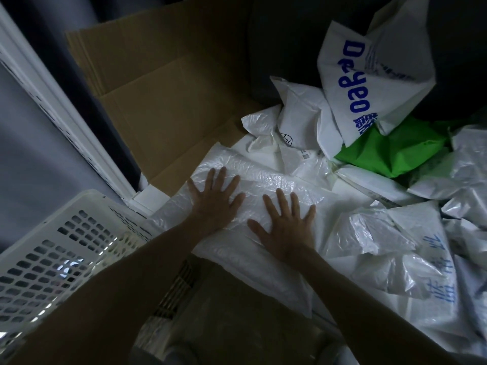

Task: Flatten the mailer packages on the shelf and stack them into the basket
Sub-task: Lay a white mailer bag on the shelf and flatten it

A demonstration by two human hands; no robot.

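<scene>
A crinkled white plastic mailer [263,177] lies flat on the shelf in front of me. My left hand [214,200] presses on its left part with fingers spread straight. My right hand [287,223] presses flat on it beside the left, fingers also spread. The white perforated basket [52,233] stands at the lower left, below the shelf edge. More crumpled white mailers [395,233] are heaped to the right, with a green one [390,151] and a white bag with blue lettering [369,83] behind.
Flattened brown cardboard [163,101] lies at the back left of the shelf. A white shelf post [52,106] runs diagonally on the left. The scene is dim and the back is dark.
</scene>
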